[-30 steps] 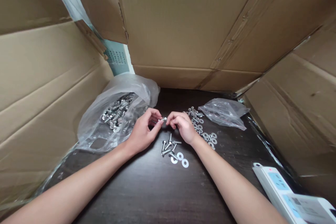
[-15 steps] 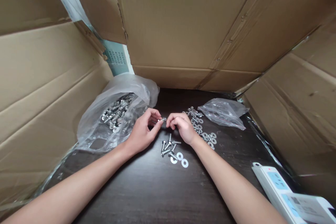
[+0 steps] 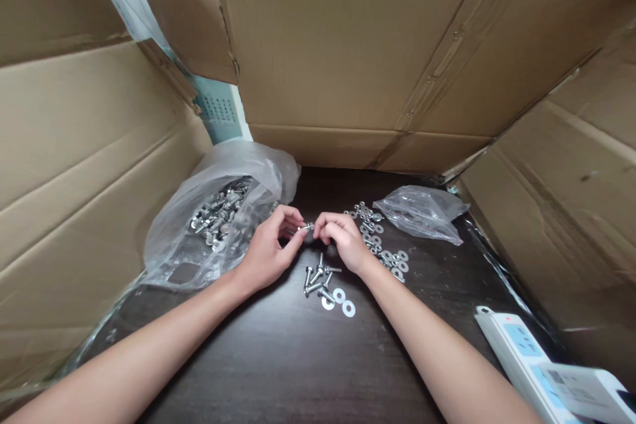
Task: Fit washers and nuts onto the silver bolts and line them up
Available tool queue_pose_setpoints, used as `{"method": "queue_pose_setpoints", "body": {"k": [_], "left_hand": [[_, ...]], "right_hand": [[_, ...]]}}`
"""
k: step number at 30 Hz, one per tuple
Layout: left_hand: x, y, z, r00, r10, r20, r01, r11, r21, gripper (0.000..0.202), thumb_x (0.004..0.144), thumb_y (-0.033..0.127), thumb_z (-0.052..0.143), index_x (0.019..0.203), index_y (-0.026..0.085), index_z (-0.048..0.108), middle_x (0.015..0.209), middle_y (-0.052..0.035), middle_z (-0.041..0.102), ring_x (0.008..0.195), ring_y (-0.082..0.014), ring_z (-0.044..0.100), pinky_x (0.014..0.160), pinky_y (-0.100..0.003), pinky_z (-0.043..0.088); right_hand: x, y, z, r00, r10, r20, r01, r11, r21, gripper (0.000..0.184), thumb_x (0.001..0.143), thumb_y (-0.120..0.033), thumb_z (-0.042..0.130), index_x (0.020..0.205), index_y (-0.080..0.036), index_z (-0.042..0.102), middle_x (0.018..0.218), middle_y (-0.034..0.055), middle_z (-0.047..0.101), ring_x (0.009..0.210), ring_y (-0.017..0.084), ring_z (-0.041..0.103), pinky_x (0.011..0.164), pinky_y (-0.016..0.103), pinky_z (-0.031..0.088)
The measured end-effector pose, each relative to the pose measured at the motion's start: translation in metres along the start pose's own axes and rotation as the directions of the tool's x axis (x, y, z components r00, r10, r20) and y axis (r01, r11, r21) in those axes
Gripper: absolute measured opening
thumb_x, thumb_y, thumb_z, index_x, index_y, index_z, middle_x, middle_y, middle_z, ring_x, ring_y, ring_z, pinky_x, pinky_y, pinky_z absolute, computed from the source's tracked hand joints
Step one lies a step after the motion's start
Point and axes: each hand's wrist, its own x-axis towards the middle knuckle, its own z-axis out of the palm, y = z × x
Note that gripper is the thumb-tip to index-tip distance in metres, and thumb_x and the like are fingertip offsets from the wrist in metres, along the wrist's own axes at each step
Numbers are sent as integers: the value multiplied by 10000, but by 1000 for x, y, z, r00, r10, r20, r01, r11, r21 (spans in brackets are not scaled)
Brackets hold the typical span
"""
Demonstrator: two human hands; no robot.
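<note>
Above the dark table, my left hand (image 3: 273,245) pinches a metal bolt (image 3: 307,226) between thumb and fingertips. A small ring-like part sits around the bolt's shank; whether it is a nut or a washer I cannot tell. My right hand (image 3: 344,238) is closed, its curled fingertips meeting the bolt's right end. Anything small inside those fingers is hidden. Just below both hands lies a small heap of bolts (image 3: 320,279), pointing various ways. Flat washers (image 3: 348,308) lie at the heap's near right side.
At left, a clear plastic bag (image 3: 169,232) lies open with many bolts (image 3: 218,215) inside. Beyond my right wrist spread loose nuts and washers (image 3: 377,238). A flat plastic bag (image 3: 422,212) rests behind them. A white power strip (image 3: 517,338) sits at right. Cardboard walls (image 3: 348,46) enclose the table.
My right fingertips have shifted slightly against the bolt's end. The left hand keeps its pinch, and the loose hardware lies as before.
</note>
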Motion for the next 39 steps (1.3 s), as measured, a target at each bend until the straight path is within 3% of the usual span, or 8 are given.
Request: {"method": "queue_pose_setpoints", "body": {"k": [16,39], "left_hand": [[-1,-1,0,1000,5,28,-4,1000,-19,121,945,238,625,1012,200,532,941,-39,658,835,-171,697,777,-317,580],[-1,-2,0,999,7,38,-7,1000,-4,122,943,232,624,1020,202,535,939,-30,655,820,-157,689,779,-302,577]], "right_hand": [[0,1,0,1000,-20,-13,20,1000,19,122,661,-277,506,633,-204,600,544,-20,476,553,147,414,555,289,314],[2,10,-1,997,-19,-70,28,990,139,151,664,-261,538,682,-182,665,544,-30,500,521,126,410,525,279,296]]}}
